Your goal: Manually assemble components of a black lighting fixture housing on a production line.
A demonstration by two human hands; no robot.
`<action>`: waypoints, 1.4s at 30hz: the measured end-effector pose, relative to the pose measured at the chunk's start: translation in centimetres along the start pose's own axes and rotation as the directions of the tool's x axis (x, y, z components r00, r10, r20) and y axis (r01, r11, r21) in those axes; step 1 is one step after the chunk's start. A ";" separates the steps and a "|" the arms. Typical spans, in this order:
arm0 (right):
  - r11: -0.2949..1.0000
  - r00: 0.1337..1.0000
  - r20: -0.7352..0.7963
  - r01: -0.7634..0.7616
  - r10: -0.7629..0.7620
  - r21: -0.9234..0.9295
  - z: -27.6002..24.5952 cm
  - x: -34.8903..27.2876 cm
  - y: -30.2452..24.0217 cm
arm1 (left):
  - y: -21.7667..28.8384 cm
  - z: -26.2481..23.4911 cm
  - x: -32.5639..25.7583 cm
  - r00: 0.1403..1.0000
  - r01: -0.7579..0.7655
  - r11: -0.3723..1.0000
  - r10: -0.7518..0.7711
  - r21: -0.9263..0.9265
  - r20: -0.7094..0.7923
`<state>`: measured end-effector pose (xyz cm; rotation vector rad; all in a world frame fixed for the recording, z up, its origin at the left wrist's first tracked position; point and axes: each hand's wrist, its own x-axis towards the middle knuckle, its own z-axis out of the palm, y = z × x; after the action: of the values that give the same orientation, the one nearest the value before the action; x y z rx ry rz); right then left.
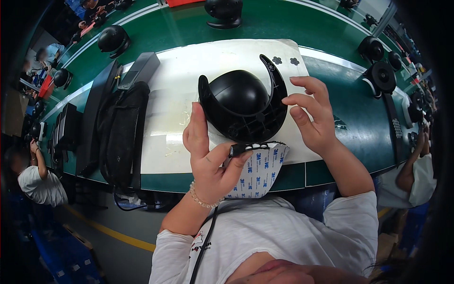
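A black plastic shell (pixel 239 90) with a round dome and a ribbed, horned rim lies on the white mat (pixel 175 94) in front of me. My left hand (pixel 205 146) pinches a sheet of adhesive pads (pixel 260 174) between thumb and fingers. Its printed backing hangs over the table's near edge, and dark pieces show along its upper edge. The other left fingers rest along the shell's left side. My right hand (pixel 312 113) has its fingers apart and bent, its index fingertip at the rim's right side. I cannot see anything in it.
Two black flower-shaped pads (pixel 285 61) lie at the mat's far right. To the left are a black pouch (pixel 124 137) and a grey box (pixel 140 71). Similar black domed units (pixel 113 40) stand along the green conveyor (pixel 165 28). Other people work at both sides.
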<state>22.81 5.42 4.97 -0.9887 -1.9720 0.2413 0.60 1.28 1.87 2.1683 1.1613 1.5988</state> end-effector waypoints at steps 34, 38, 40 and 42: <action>0.891 0.919 0.072 0.354 -0.388 0.283 1.2 0.3 -5.2 | 1.2 -1.0 -0.3 0.988 -0.153 0.984 0.154 0.090 -0.011; 0.869 0.853 0.171 0.475 -0.494 0.140 0.7 0.4 -5.6 | 1.2 -1.1 -0.4 0.992 -0.127 0.988 0.125 0.092 0.019; 0.918 0.923 0.124 0.333 -0.363 0.214 1.1 0.3 -5.9 | 1.2 -1.0 -0.6 0.990 -0.137 0.986 0.138 0.098 0.006; 0.928 0.938 0.131 0.282 -0.320 0.245 1.1 0.1 -5.7 | 1.2 -0.9 -0.7 0.989 -0.146 0.983 0.148 0.109 -0.010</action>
<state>18.82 1.98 7.33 -0.5242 -2.1638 0.3736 0.27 -0.27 2.47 2.3626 1.1421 1.6530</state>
